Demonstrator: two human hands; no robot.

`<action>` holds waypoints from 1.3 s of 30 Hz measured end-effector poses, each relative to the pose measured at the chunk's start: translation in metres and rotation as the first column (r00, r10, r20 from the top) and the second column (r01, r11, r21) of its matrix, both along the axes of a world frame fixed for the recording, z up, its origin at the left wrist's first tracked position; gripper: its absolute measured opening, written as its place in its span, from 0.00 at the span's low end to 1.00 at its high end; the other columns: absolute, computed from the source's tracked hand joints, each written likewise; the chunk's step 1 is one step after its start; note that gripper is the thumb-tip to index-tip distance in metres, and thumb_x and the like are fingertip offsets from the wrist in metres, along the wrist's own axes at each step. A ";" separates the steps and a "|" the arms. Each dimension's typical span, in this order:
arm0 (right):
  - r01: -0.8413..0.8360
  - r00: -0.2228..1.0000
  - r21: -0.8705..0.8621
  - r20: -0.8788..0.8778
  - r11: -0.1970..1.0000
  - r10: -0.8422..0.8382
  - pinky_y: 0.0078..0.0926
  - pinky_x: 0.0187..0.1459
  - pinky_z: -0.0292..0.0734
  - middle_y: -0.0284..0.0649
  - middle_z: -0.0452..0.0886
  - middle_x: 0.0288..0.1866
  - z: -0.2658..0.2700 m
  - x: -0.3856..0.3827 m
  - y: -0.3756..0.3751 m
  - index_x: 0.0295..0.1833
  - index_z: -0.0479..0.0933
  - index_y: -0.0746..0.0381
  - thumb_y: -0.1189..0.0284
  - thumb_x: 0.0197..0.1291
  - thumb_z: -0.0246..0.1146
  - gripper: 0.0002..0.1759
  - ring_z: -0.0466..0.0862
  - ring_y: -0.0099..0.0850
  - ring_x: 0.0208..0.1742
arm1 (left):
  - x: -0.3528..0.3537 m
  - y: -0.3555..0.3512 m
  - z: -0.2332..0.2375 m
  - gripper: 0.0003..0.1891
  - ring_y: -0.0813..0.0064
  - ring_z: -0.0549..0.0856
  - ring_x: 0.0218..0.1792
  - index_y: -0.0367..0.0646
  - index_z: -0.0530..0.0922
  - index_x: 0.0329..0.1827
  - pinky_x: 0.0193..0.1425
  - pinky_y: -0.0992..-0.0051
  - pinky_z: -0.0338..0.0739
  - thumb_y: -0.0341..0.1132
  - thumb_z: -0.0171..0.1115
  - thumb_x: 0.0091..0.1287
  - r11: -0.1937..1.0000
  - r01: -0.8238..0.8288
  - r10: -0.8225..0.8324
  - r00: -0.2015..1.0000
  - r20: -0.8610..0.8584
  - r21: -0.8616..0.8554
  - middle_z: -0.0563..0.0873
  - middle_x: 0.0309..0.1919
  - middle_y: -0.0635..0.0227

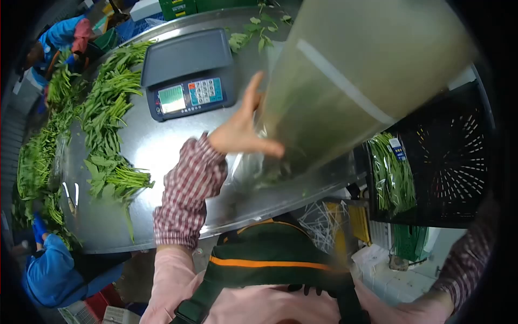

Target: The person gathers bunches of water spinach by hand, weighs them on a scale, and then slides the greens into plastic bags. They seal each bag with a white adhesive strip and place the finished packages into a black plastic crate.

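A large translucent funnel-like tube (324,108) with a pale strip across it fills the upper right, close to the camera. My left hand (245,129) is at its narrower left end, fingers spread, with the thumb overlapping its lower edge. Crumpled clear plastic (245,170) shows just below that hand, over the metal table. Blurred green shows through the tube's wall. Only the checked sleeve (475,254) of my right arm appears at the right edge; the hand itself is out of sight.
A digital scale (189,73) stands on the metal table (145,216). Bunches of leafy greens (110,102) lie to its left. At right, a black crate (448,162) holds bagged greens (391,173). Two people in blue (54,267) work at the left.
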State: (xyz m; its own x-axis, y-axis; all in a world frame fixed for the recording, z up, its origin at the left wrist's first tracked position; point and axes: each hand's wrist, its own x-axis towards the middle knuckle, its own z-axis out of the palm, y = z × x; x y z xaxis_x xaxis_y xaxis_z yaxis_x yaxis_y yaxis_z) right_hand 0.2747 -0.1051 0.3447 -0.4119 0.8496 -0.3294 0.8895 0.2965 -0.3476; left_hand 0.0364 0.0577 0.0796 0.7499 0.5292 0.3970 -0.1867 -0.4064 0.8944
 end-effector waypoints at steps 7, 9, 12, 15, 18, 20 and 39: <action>0.365 0.924 0.835 -0.272 0.412 -0.267 0.19 0.44 0.73 0.39 0.81 0.42 0.024 0.032 -0.042 0.46 0.78 0.63 0.76 0.56 0.58 0.12 0.79 0.22 0.42 | 0.057 -0.013 0.066 0.12 0.71 0.83 0.38 0.45 0.81 0.42 0.49 0.74 0.75 0.28 0.63 0.54 0.908 0.251 -0.295 0.951 0.087 0.336 0.84 0.36 0.66; 0.397 0.912 0.853 -0.324 0.338 -0.253 0.18 0.46 0.72 0.37 0.81 0.43 -0.016 0.035 -0.005 0.46 0.79 0.63 0.76 0.57 0.58 0.11 0.79 0.21 0.44 | 0.044 -0.062 0.033 0.11 0.73 0.80 0.46 0.48 0.80 0.38 0.60 0.65 0.68 0.30 0.59 0.51 0.628 0.228 -0.268 0.961 -0.068 0.744 0.83 0.39 0.68; 0.462 0.880 0.783 -0.343 0.417 -0.329 0.21 0.52 0.70 0.37 0.82 0.43 -0.152 0.066 0.049 0.46 0.79 0.63 0.74 0.60 0.56 0.11 0.79 0.24 0.48 | 0.021 -0.142 -0.075 0.16 0.67 0.78 0.49 0.46 0.78 0.43 0.62 0.62 0.66 0.32 0.59 0.49 0.473 0.226 -0.086 0.974 -0.210 0.852 0.82 0.40 0.66; 0.515 0.782 0.785 -0.264 0.346 -0.565 0.31 0.56 0.66 0.50 0.73 0.55 -0.301 0.088 0.022 0.57 0.69 0.67 0.71 0.57 0.60 0.23 0.74 0.38 0.56 | -0.028 -0.196 -0.129 0.16 0.62 0.79 0.49 0.43 0.76 0.49 0.59 0.64 0.69 0.37 0.57 0.57 0.842 0.102 0.132 0.913 -0.386 0.530 0.82 0.42 0.61; 0.956 0.269 0.270 -0.638 0.118 -0.721 0.30 0.58 0.64 0.51 0.71 0.57 -0.394 0.100 -0.087 0.60 0.64 0.71 0.66 0.59 0.60 0.28 0.71 0.39 0.58 | -0.056 -0.229 -0.146 0.19 0.58 0.80 0.47 0.39 0.73 0.51 0.55 0.67 0.72 0.43 0.55 0.63 0.969 -0.184 0.033 0.756 -0.653 -0.164 0.82 0.43 0.56; 0.969 -0.173 -0.242 -0.514 -0.052 -0.840 0.25 0.54 0.65 0.43 0.71 0.53 -0.422 0.075 -0.142 0.59 0.65 0.69 0.60 0.58 0.61 0.30 0.70 0.32 0.52 | -0.050 -0.252 -0.167 0.22 0.57 0.81 0.45 0.35 0.72 0.52 0.51 0.68 0.74 0.46 0.55 0.65 0.842 -0.342 -0.090 0.674 -0.734 -0.417 0.82 0.42 0.53; 0.071 0.906 0.197 -0.423 0.978 0.019 0.30 0.45 0.66 0.36 0.75 0.32 -0.424 -0.074 -0.186 0.40 0.76 0.61 0.74 0.49 0.62 0.11 0.75 0.34 0.38 | -0.016 -0.314 -0.209 0.11 0.83 0.80 0.27 0.35 0.78 0.41 0.35 0.82 0.77 0.35 0.56 0.66 0.148 -0.446 0.074 0.895 -0.440 -0.883 0.83 0.30 0.68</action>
State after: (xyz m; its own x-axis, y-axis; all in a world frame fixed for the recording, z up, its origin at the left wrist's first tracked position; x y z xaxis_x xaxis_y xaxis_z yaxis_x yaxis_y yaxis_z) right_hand 0.2008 -0.2914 -0.0798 -0.4501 0.8915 0.0507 0.6817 0.3797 -0.6254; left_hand 0.0208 -0.2567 -0.1290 0.4345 0.5253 -0.7316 0.0139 0.8083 0.5886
